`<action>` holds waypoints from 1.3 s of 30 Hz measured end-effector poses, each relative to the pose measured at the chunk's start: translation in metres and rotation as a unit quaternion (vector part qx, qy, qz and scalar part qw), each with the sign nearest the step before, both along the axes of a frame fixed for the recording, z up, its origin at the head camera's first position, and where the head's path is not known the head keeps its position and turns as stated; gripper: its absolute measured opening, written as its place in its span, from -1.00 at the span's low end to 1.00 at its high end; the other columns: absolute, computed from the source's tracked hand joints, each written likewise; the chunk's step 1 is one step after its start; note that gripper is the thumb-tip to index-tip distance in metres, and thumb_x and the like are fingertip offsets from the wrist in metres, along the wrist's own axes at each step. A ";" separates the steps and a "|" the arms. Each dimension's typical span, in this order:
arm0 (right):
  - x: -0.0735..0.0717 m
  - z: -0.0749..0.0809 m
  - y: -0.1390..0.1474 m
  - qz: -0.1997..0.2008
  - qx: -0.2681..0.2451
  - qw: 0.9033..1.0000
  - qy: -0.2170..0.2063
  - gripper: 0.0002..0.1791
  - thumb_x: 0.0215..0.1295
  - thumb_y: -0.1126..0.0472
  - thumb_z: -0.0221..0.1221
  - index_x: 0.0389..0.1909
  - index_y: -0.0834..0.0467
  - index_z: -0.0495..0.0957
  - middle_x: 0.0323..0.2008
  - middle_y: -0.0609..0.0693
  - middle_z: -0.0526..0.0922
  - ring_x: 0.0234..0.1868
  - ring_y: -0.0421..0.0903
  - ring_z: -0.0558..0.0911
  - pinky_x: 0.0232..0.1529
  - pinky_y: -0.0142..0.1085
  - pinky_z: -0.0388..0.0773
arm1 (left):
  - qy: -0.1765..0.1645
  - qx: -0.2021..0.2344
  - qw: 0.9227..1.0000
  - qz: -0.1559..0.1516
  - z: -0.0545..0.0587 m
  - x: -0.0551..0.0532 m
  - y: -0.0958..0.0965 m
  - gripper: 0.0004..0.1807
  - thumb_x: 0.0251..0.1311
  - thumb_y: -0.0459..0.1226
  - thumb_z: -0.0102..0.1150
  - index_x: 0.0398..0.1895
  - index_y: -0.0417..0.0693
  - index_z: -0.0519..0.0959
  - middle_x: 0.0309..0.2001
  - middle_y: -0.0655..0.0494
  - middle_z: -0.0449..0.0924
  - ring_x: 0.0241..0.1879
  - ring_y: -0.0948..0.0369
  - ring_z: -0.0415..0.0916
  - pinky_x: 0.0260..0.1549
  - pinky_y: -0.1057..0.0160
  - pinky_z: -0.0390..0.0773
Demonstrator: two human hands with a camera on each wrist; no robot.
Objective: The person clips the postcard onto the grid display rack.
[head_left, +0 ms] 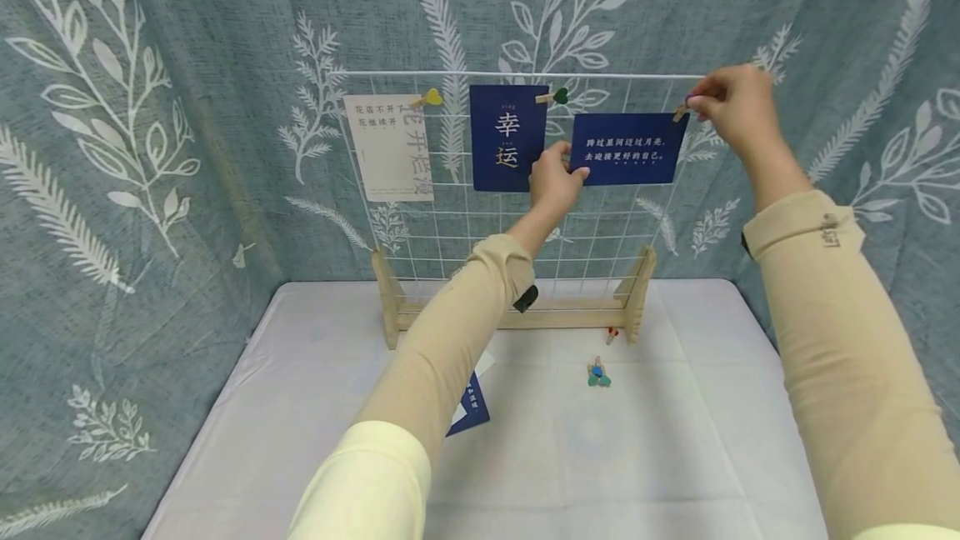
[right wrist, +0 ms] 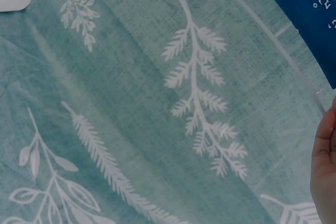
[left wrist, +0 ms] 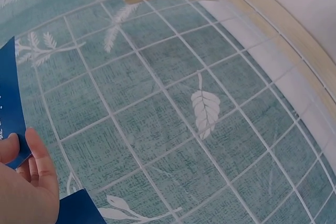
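Left hand [head_left: 555, 180] pinches a wide navy card [head_left: 628, 150] near its eight o'clock corner, with the thumb in front of the card. Right hand [head_left: 731, 102] has thumb and fingers pressed together on a small wooden clip [head_left: 680, 112] with a purple end, and this clip sits over the two o'clock corner of the same card. Whether the clip also bites the wire, I cannot tell. The wide card is at two o'clock of the head view, in front of a white wire grid [head_left: 450, 73], which stands in a wooden base [head_left: 562, 319].

At the nine o'clock side of the wide card hangs an upright navy card [head_left: 487, 140], with a green heart clip [head_left: 560, 96] at its one o'clock corner; its five o'clock corner is hidden behind the left hand. Farther, toward ten o'clock of the head view, hangs a pale card [head_left: 382, 148] with a yellow heart clip [head_left: 432, 97].

On the white tablecloth [head_left: 675, 457], a red clip [head_left: 612, 334] lies near the base at four o'clock, and a group of blue and teal clips [head_left: 598, 375] lies between four and five. At six o'clock, loose cards [head_left: 474, 411] are partly covered by the left sleeve [head_left: 435, 357].
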State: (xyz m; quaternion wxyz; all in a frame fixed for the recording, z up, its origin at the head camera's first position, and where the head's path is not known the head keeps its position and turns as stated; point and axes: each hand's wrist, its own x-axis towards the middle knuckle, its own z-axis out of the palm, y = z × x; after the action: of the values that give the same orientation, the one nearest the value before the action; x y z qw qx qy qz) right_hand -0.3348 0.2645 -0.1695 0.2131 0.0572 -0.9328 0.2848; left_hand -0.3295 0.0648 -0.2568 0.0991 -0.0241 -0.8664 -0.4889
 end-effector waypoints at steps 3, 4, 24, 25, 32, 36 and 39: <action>0.000 0.001 -0.001 0.000 0.005 1.000 -0.001 -0.72 0.32 0.29 0.11 -0.13 0.45 0.58 -0.54 0.11 0.63 -0.69 -0.54 0.32 -0.56 -0.61 0.26 | -0.001 -0.005 1.000 0.001 0.000 0.001 0.000 -0.62 0.22 -0.23 0.19 0.11 -0.03 0.50 -0.21 0.00 0.66 -0.26 0.12 0.57 -0.29 0.22 0.52; 0.001 0.001 -0.001 -0.001 0.006 1.000 -0.002 -0.72 0.33 0.29 0.11 -0.13 0.45 0.58 -0.54 0.12 0.63 -0.69 -0.54 0.32 -0.56 -0.61 0.26 | -0.002 -0.006 1.000 0.001 0.000 0.001 0.001 -0.63 0.22 -0.22 0.19 0.11 -0.03 0.50 -0.21 0.01 0.66 -0.26 0.12 0.57 -0.28 0.22 0.52; 0.005 0.003 0.001 0.038 -0.022 0.998 -0.043 -0.71 0.29 0.35 0.11 -0.10 0.53 0.52 -0.69 -0.35 0.46 -0.72 -0.57 0.40 -0.61 -0.67 0.39 | 0.006 -0.011 1.000 -0.003 0.000 0.007 -0.001 -0.66 0.22 -0.23 0.18 0.08 -0.02 0.51 -0.20 0.02 0.67 -0.27 0.13 0.59 -0.35 0.23 0.53; 0.005 0.004 0.001 0.040 -0.025 0.998 -0.049 -0.71 0.29 0.36 0.11 -0.10 0.53 0.52 -0.68 -0.33 0.48 -0.72 -0.57 0.41 -0.60 -0.68 0.41 | 0.006 -0.012 1.000 -0.006 0.000 0.008 -0.001 -0.65 0.23 -0.23 0.18 0.09 -0.02 0.50 -0.20 0.02 0.67 -0.27 0.13 0.59 -0.36 0.23 0.52; 0.007 0.003 0.000 0.018 -0.023 0.998 -0.061 -0.68 0.32 0.30 0.11 -0.05 0.49 0.52 -0.66 -0.33 0.50 -0.69 -0.56 0.41 -0.58 -0.68 0.39 | 0.029 -0.010 1.000 -0.005 -0.002 0.010 -0.002 -0.66 0.23 -0.23 0.18 0.08 -0.05 0.52 -0.21 -0.02 0.67 -0.28 0.10 0.58 -0.30 0.19 0.52; 0.009 0.000 -0.002 0.009 -0.013 0.998 -0.058 -0.68 0.34 0.28 0.08 -0.02 0.45 0.52 -0.62 -0.25 0.52 -0.65 -0.53 0.39 -0.55 -0.66 0.35 | 0.039 -0.007 0.999 0.000 -0.007 0.010 -0.003 -0.69 0.23 -0.22 0.18 0.03 -0.06 0.54 -0.22 -0.01 0.67 -0.29 0.09 0.58 -0.28 0.18 0.53; 0.010 -0.004 -0.003 0.015 -0.006 0.999 -0.046 -0.69 0.36 0.29 0.05 -0.03 0.45 0.52 -0.62 -0.19 0.52 -0.65 -0.53 0.37 -0.55 -0.65 0.32 | 0.042 -0.010 0.999 -0.003 -0.009 0.010 -0.004 -0.68 0.22 -0.21 0.19 0.03 -0.06 0.54 -0.20 0.00 0.67 -0.26 0.10 0.59 -0.24 0.17 0.55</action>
State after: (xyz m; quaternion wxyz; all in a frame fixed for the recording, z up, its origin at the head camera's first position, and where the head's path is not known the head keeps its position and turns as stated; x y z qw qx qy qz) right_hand -0.3243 0.2618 -0.1738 0.1657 0.0570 -0.9391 0.2956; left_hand -0.3200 0.0611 -0.2662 0.1337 -0.0485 -0.8663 -0.4788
